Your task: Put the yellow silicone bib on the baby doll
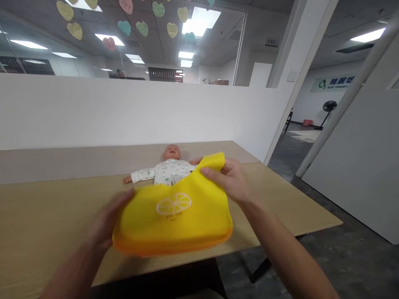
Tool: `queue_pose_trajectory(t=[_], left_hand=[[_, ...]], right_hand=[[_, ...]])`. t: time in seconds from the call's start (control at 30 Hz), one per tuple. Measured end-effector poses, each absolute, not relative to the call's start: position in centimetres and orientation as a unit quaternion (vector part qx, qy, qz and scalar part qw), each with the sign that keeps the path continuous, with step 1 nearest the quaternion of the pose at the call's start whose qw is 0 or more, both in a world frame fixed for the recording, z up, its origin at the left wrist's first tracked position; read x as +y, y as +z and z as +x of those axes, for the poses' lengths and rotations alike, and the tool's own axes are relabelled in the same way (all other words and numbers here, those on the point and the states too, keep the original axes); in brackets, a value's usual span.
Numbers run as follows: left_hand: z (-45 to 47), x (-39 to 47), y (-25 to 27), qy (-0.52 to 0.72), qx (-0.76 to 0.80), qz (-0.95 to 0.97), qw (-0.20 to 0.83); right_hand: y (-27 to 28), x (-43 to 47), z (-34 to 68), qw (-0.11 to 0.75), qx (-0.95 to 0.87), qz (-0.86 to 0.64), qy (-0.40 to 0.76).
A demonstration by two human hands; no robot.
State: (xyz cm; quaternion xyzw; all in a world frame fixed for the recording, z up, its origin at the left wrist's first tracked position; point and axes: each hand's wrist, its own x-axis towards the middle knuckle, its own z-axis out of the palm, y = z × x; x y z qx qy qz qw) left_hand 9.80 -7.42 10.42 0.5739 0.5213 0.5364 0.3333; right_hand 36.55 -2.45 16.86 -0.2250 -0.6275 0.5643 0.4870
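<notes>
- The left hand (pixel 107 218), blurred, curls closed on the left side of an orange-edged yellow bib (pixel 202 211).
- The right hand (pixel 229 178) pinches its upper right strap, thumb in front.
- From here, the bib hangs above the tan counter (pixel 62 207), before a white-clothed baby doll (pixel 171 168).

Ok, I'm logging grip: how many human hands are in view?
2: the left hand at the left edge of the yellow bib, the right hand gripping its upper right. Both are partly hidden.
</notes>
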Motion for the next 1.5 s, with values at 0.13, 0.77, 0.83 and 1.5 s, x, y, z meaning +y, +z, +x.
queue_pose_trajectory(t=[0.13,0.77,0.83,1.5], left_hand=[[9.6,-2.4,13.9,0.56,0.504,0.439,0.489],[4.8,19.9,6.7,0.545,0.543,0.427,0.476],[4.8,20.8,6.0,0.547,0.541,0.424,0.478],[5.2,25.4,0.6,0.476,0.418,0.273,0.724]], right_hand=[[17.6,3.3,35.5,0.509,-0.663,-0.267,0.479],[4.6,27.4,28.2,0.524,-0.659,-0.383,0.38],[3.5,28.0,28.0,0.518,-0.607,-0.413,0.438],[-0.6,32.3,26.8,0.415,-0.376,-0.43,0.708]])
